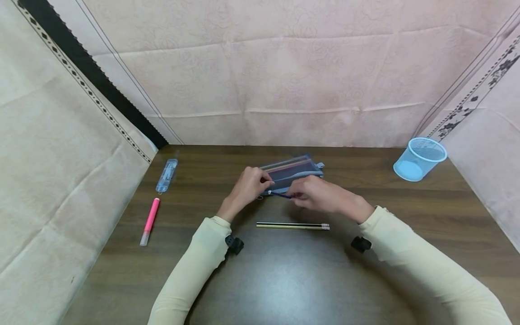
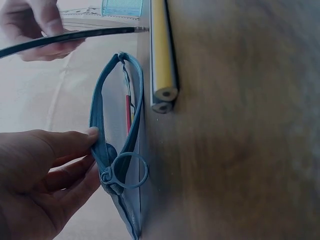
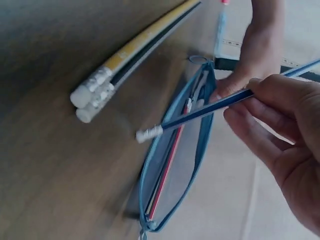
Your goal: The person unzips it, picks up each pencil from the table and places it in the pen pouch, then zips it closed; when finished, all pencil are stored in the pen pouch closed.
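Fingers of the left hand [image 1: 246, 189] pinch the zipped rim of a blue pouch [image 1: 300, 174], holding its mouth spread toward the near side of the counter [image 1: 195, 180]. The right hand [image 1: 318, 194] grips a dark blue pencil [image 3: 212, 106] partway along its shaft, white eraser end across the opening; a slim red item [image 3: 166, 175] lies inside. The step in hand looks like passing the pencil through the mouth, in or out; which cannot be told. Either way, the next move seems to call for a steady rim and a pencil turned along the pouch's length.

Two eraser-tipped pencils [image 1: 292, 226] lie side by side nearer the person. The counter is wood-grained and glossy in front; a pink marker [image 1: 150, 221] and a clear blue item [image 1: 167, 176] lie left, a light blue cup [image 1: 420, 160] stands far right. Pale, creased cloth [image 1: 284, 76] hangs behind.
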The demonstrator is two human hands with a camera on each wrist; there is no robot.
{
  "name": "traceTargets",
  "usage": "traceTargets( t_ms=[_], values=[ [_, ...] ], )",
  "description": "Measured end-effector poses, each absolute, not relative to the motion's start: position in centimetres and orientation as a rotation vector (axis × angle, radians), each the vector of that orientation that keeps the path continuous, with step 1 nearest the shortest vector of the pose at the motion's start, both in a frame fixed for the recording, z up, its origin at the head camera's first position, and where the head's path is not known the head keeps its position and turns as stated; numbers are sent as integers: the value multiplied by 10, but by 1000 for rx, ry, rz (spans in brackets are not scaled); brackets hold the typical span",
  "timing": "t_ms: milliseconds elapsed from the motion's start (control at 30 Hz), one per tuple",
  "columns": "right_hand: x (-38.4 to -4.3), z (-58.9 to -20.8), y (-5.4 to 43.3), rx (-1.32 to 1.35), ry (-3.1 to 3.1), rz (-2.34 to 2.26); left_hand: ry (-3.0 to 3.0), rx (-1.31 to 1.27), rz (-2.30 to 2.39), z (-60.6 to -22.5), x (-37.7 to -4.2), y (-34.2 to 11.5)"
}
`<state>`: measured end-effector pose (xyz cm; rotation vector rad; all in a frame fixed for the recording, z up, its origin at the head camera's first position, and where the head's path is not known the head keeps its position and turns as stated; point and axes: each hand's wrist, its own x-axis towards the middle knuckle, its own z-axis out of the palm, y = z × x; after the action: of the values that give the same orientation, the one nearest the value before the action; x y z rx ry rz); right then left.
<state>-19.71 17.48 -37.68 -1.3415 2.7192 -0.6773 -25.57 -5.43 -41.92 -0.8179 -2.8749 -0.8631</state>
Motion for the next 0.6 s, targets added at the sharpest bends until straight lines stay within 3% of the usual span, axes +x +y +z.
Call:
traceTargets(
  t_ms=[367, 600],
  values=[
    [-199, -380, 178, -1222, 2762, -1225, -2911, -767, -864, -418, -255, -54],
    [-198, -391, 173, -749, 2443, -1924, -2910, -773, -858, -417, -254, -54]
  ],
)
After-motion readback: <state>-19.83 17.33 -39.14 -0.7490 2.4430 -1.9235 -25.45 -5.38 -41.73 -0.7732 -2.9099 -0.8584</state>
